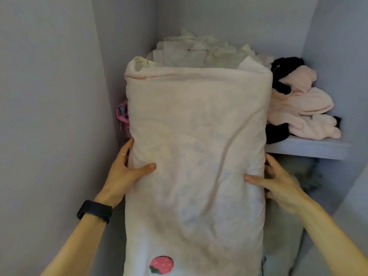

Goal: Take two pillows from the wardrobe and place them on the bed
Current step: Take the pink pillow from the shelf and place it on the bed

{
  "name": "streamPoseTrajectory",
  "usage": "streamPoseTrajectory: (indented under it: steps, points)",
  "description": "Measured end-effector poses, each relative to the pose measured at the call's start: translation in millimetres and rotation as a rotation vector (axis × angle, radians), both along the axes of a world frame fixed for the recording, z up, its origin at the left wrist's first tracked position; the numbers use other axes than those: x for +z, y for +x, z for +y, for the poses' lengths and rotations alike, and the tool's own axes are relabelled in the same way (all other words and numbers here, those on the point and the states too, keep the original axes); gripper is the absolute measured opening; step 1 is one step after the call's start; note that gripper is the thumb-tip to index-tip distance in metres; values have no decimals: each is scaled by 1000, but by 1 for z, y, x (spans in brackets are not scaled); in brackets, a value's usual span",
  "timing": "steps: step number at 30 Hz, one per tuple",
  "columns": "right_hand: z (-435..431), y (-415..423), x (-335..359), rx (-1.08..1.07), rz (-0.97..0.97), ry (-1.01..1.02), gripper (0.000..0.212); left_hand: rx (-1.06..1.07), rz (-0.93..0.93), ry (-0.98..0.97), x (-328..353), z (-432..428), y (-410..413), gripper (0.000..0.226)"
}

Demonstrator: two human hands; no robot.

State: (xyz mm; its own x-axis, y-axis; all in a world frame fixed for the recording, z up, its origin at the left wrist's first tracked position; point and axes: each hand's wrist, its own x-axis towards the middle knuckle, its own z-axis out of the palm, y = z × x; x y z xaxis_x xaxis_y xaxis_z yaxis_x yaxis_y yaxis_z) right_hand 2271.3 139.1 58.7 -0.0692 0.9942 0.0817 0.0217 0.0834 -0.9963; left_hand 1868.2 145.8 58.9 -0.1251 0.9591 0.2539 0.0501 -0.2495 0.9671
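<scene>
A large pale pink pillow (pixel 196 156) with a strawberry print near its lower end fills the middle of the view, inside the wardrobe opening. My left hand (pixel 127 172) grips its left edge, thumb on the front and fingers behind. My right hand (pixel 276 182) grips its right edge the same way. A stack of folded whitish bedding (pixel 197 50) lies behind the pillow; whether a second pillow is among it I cannot tell. The bed is out of view.
The wardrobe shelf (pixel 306 148) on the right carries a heap of pink and black soft clothing (pixel 298 104). A pink patterned cloth (pixel 122 114) peeks out at the left. Pale wardrobe walls (pixel 49 96) close in on both sides. Pale fluffy stuff (pixel 284 226) lies below the shelf.
</scene>
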Motion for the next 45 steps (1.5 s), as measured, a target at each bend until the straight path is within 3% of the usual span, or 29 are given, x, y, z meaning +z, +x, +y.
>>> streamPoseTrajectory:
  steps: [7, 15, 23, 27, 31, 38, 45]
  points:
    - [-39, -8, -97, 26, 7, -137, 94, 48, 109, -204, -63, -63, -8, 103]
    - [-43, 5, -172, 241, -35, -465, 74, 35, -23, -590, -120, -150, -15, 94]
    - [-41, 20, -232, 511, -202, -620, 74, 276, -150, -791, -193, -262, 44, 87]
    - [-61, 15, -253, 666, -306, -694, 86, 420, -198, -880, -230, -331, 79, 90]
    - [-89, -14, -270, 858, -408, -726, 103, 597, -307, -955, -260, -412, 102, 92]
    - [-173, -98, -295, 1179, -527, -663, 70, 921, -522, -1031, -289, -560, 132, 101]
    - [-243, -171, -308, 1428, -596, -495, 80, 1198, -697, -1009, -290, -653, 177, 104]
